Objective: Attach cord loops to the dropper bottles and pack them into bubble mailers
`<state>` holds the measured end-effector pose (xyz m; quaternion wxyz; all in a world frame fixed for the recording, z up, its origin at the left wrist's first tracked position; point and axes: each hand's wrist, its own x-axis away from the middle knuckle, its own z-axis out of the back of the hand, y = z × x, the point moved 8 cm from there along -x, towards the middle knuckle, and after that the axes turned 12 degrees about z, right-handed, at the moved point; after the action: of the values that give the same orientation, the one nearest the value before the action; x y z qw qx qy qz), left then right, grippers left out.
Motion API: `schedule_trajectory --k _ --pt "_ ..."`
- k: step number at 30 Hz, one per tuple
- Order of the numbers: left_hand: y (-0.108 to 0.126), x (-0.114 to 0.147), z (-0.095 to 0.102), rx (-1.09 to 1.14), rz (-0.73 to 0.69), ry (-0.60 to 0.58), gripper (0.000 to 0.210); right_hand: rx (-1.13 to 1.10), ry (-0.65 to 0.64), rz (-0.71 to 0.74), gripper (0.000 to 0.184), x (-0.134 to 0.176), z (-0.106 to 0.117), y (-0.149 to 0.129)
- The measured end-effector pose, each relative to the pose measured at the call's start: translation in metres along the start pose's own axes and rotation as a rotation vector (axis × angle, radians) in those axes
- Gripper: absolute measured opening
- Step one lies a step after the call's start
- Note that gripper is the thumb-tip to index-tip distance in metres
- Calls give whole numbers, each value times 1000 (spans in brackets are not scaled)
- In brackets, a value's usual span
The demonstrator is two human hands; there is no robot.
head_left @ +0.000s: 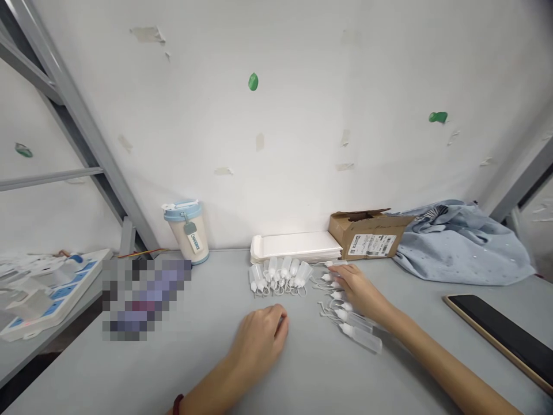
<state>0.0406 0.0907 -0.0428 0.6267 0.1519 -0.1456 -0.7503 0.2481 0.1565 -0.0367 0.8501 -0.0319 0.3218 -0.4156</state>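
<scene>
Ideally, the right hand [360, 291] is pinching one bottle at a time by its body, since the trailing cords [327, 314] are lying close enough to snag. Now it is reaching over a row of translucent squeeze bottles [356, 320] just in front of the cardboard box [358, 245], its fingertips apparently touching the end nearest the box; whether they are gripping, I cannot tell. The left hand [259, 331] is resting loosely curled, farther front-left of the box, well apart from the right, palm hidden. Matching clustered bottles [283, 271] are lying left of the box.
</scene>
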Motion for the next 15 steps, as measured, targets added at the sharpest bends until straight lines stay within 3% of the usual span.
schedule_trajectory --k 15 --pt "0 1 -2 -19 -22 -3 22 9 78 55 30 -1 9 -8"
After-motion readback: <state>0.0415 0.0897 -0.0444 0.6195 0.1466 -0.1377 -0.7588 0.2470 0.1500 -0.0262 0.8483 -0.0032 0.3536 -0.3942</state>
